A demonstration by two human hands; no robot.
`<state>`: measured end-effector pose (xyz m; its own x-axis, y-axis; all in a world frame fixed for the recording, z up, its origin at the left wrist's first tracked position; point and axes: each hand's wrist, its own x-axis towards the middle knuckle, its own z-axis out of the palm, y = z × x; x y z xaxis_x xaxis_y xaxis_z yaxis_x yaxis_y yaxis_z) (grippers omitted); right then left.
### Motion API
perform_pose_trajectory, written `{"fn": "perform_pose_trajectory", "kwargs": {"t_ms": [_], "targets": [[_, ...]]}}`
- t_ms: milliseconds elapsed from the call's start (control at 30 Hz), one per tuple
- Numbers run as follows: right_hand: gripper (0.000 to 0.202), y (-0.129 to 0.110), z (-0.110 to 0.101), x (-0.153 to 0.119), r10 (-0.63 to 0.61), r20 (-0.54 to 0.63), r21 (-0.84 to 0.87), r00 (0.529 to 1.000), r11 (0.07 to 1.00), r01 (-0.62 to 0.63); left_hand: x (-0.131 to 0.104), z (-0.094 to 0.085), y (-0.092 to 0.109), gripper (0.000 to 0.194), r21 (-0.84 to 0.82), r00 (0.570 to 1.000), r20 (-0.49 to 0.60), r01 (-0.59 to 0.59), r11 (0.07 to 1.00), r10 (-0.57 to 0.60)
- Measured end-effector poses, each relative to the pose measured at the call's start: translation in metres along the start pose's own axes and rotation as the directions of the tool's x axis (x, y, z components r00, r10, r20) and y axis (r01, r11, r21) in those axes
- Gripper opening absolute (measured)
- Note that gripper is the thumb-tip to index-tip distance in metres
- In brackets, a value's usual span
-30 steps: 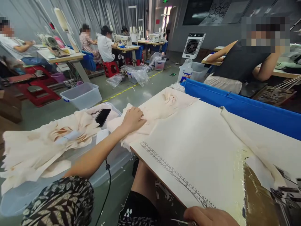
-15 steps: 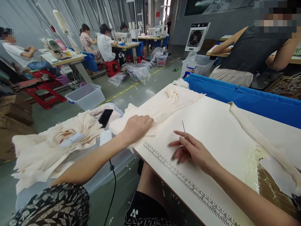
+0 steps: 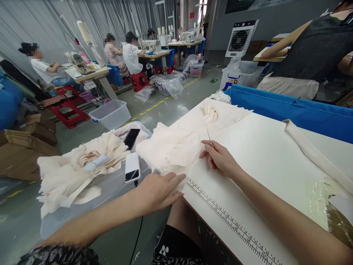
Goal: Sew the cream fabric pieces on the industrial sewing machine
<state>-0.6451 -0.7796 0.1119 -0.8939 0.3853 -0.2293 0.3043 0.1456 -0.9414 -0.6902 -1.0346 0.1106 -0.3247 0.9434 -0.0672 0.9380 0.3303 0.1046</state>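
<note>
My left hand (image 3: 162, 189) is at the table's near corner, below the edge of a pile of cream cloth pieces (image 3: 171, 147). Its fingers are stretched out and the thumb stands apart; I see nothing held in it. Between the fingers of my right hand (image 3: 219, 156) is a thin pointed metal tool (image 3: 209, 136), its tip pointing up and away; its exact kind cannot be made out. The right fingertips are beside the right edge of the cloth pile. A printed ruler scale (image 3: 226, 219) runs along the near edge of the white table (image 3: 261, 154).
Left of the table, a clear plastic bin (image 3: 110, 191) bears more cream cloth (image 3: 57, 169), a black phone (image 3: 131, 138) and a white power bank (image 3: 132, 165) with a cable. A cloth strip (image 3: 314, 147) lies at right. A blue fabric barrier (image 3: 275, 101) borders the far side. Co-workers sit beyond.
My left hand has come off the cloth pile, back toward me to the table corner. My right hand has moved up and left to the cloth, still with the pointed tool. The view has shifted left.
</note>
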Motion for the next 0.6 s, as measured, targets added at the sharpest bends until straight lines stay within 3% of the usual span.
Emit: {"fn": "perform_pose_trajectory", "kwargs": {"t_ms": [100,200,267,333,467,600], "targets": [[0.031,0.007,-0.001,0.001,-0.071,0.015,-0.080,0.997,0.994,0.072,0.007,-0.014,-0.032,0.043,-0.084,0.977,-0.176,0.107,0.991,-0.120],[0.034,0.014,-0.004,0.002,-0.177,-0.030,-0.196,0.984,0.966,0.168,0.038,-0.017,-0.084,0.045,-0.091,0.894,-0.380,0.219,0.972,-0.237],[0.033,0.018,-0.009,0.006,-0.272,-0.093,-0.307,0.958,0.923,0.233,0.061,-0.012,-0.113,0.053,-0.075,0.881,-0.426,0.195,0.978,-0.208],[0.032,0.019,-0.018,0.018,-0.374,-0.152,-0.424,0.915,0.861,0.281,0.078,0.000,-0.126,0.059,-0.091,0.888,-0.400,0.206,0.974,-0.225],[0.041,0.016,-0.041,0.066,-0.518,-0.207,-0.616,0.830,0.728,0.301,0.084,0.027,-0.109,0.056,-0.112,0.880,-0.335,0.319,0.941,-0.338],[0.046,0.018,-0.058,0.121,-0.542,-0.171,-0.737,0.823,0.625,0.258,0.079,0.039,-0.068,0.054,-0.044,0.836,-0.360,0.427,0.903,-0.413]]}}
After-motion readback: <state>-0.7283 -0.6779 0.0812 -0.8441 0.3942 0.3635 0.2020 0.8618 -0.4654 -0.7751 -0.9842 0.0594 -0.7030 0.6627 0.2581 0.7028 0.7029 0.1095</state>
